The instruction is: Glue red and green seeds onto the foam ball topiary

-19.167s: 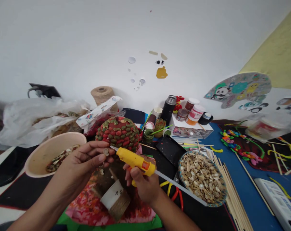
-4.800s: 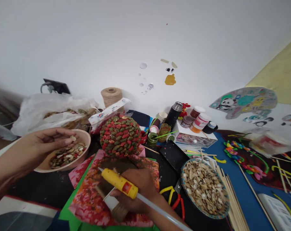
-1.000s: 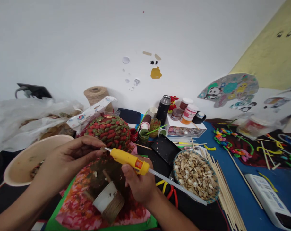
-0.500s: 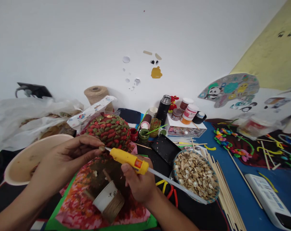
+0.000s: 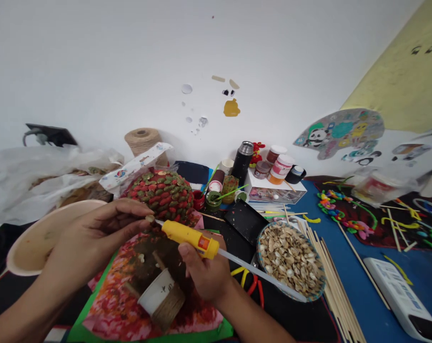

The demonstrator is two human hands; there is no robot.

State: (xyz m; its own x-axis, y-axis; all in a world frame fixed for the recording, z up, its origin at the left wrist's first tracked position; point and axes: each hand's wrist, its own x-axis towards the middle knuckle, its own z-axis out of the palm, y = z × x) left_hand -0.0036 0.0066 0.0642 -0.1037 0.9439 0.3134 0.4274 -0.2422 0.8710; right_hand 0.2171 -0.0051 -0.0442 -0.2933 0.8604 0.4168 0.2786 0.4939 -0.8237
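Note:
My left hand (image 5: 108, 226) is closed in a pinch on a small shell (image 5: 150, 218), held by its edge between thumb and fingertips. A yellow hot glue gun (image 5: 187, 236) is gripped in my right hand (image 5: 208, 269), its metal tip touching or nearly touching the shell. From the gun's back end a long clear glue stick (image 5: 262, 274) slants down to the right. Below my hands lies a paper cup wrapped in twine (image 5: 162, 297), tilted on a painted pink and red sheet (image 5: 115, 290). Behind them sits a round form covered in red and green shells (image 5: 162, 193).
A basket of shells (image 5: 290, 259) stands right of my right hand, beside long wooden sticks (image 5: 335, 286). At left is a cream bowl (image 5: 26, 247). Paint jars (image 5: 282, 169), a black thermos (image 5: 243, 159), a black tray (image 5: 245, 221) and a twine spool (image 5: 142, 139) stand toward the wall.
Both hands have shifted very slightly left with the shell and the glue gun. The tip stays at the shell, and the other things lie as before.

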